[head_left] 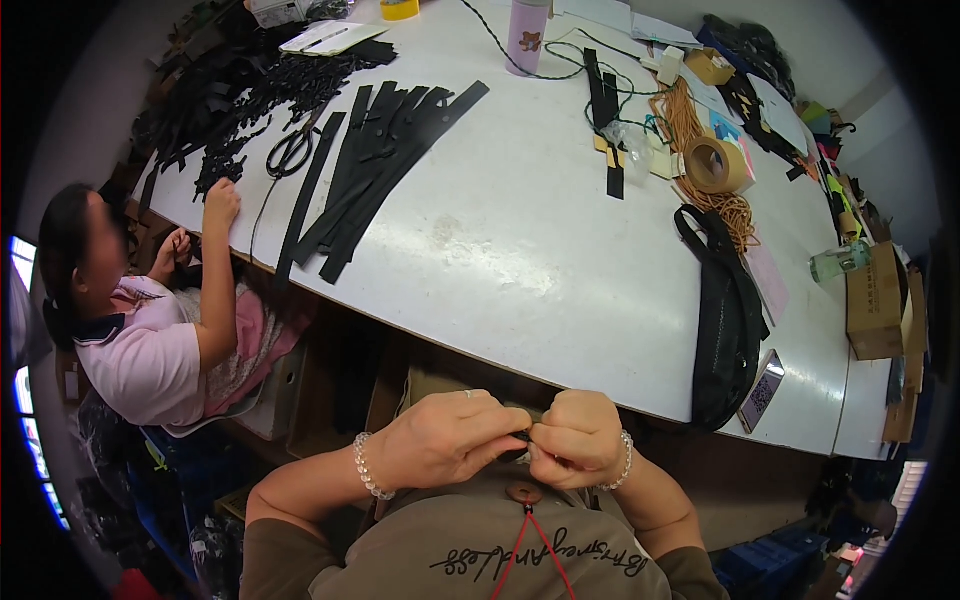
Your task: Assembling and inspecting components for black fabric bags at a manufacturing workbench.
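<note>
Close to my body, just off the table's front edge, my left hand (455, 432) and my right hand (577, 438) meet with fingertips pinched together. Between them shows a small black piece (522, 436); most of it is hidden by the fingers, so its kind cannot be made out. Both hands are closed on it. Beyond them on the white table (490, 260) lies a loose pile of long black strips (385, 165), with black-handled scissors (291, 153) to its left.
A co-worker (160, 330) sits at the left by a heap of small black parts (270, 90). On the right lie a black bag (722, 320), a phone (763, 390), a tape roll (717, 165) and orange cord (680, 120). A pink tumbler (527, 35) stands at the back.
</note>
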The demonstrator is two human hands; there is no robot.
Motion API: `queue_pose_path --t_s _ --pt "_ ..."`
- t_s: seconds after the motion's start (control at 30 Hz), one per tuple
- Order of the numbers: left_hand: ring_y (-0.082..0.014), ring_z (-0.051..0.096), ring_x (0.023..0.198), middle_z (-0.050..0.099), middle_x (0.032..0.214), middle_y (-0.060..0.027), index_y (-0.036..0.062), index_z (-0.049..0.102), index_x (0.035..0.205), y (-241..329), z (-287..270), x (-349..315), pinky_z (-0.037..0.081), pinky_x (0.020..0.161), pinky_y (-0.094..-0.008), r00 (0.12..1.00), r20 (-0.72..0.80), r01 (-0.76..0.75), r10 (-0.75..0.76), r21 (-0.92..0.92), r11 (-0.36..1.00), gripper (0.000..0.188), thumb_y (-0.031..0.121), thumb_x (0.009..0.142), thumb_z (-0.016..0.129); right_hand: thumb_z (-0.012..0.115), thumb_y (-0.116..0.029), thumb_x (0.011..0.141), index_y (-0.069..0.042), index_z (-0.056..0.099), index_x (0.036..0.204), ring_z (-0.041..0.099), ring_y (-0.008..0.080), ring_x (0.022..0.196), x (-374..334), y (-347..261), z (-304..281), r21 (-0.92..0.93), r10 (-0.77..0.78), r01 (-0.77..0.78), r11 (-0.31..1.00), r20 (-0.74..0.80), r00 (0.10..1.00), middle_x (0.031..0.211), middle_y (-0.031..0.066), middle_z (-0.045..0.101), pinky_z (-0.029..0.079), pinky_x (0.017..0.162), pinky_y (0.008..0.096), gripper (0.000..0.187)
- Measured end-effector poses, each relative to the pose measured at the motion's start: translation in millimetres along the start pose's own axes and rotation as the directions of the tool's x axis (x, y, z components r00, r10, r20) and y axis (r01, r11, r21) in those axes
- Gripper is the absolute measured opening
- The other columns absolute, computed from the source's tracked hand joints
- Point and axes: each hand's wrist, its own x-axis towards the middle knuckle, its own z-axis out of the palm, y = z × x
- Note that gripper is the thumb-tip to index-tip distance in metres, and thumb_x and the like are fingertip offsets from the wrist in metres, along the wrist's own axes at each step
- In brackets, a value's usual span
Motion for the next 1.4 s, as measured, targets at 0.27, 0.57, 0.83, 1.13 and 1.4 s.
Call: queue_pose_path --t_s 0.27,0.57,0.83,1.13,1.4 --pt "-0.0213 0.054 0.062 0.052 0.071 -0.0065 0.0028 0.059 0.098 1 -3 5 0.045 0.054 -0.0327 0.997 0.017 -0.077 0.076 0.068 0.995 0.02 0.009 0.081 0.068 0.063 0.0 0.064 -0.003 0.058 0.068 0.039 0.0182 0.041 -9 1 11 0.018 0.049 -0.047 0.999 -0.144 0.988 0.055 0.0031 0.042 0.03 0.038 0.0314 0.007" --pt "-0.0198 0.053 0.059 0.048 0.067 -0.0056 0.0021 0.058 0.096 0 -3 0 0.043 0.052 -0.032 0.997 0.014 -0.081 0.08 0.128 0.988 0.02 0.009 0.08 0.068 0.062 0.002 0.063 -0.003 0.058 0.068 0.04 0.0187 0.042 -5 -1 10 -0.016 0.064 -0.066 0.998 -0.127 0.99 0.055 0.0038 0.042 0.032 0.039 0.0315 0.009" --pt "-0.0191 0.053 0.057 0.053 0.067 -0.0053 0.0007 0.063 0.099 -11 -7 -2 0.043 0.051 -0.0301 0.98 -0.159 -0.062 0.116 0.314 0.947 0.026 0.014 0.078 0.071 0.066 0.0 0.067 -0.003 0.059 0.078 0.048 0.021 0.05 24 8 -7 -0.148 0.064 -0.048 0.988 0.105 0.992 0.061 0.0047 0.047 0.038 0.046 0.0315 0.013" --pt "-0.019 0.056 0.059 0.059 0.071 -0.0053 -0.0012 0.065 0.1 -14 -9 0 0.045 0.052 -0.029 0.965 -0.213 -0.084 0.156 0.312 0.946 0.029 0.013 0.077 0.073 0.065 0.002 0.063 -0.001 0.062 0.079 0.05 0.0202 0.049 21 8 1 -0.12 0.101 -0.1 0.988 0.005 0.995 0.064 0.0059 0.056 0.038 0.045 0.0314 0.016" --pt "-0.0201 0.057 0.061 0.06 0.072 -0.0062 0.0001 0.065 0.095 -12 -4 1 0.046 0.054 -0.0296 0.975 -0.179 -0.075 0.13 0.283 0.956 0.023 0.011 0.076 0.073 0.064 -0.005 0.068 -0.006 0.058 0.074 0.049 0.022 0.049 15 2 -6 -0.221 0.211 -0.185 0.958 0.102 0.972 0.061 0.0046 0.049 0.039 0.046 0.0323 0.009"
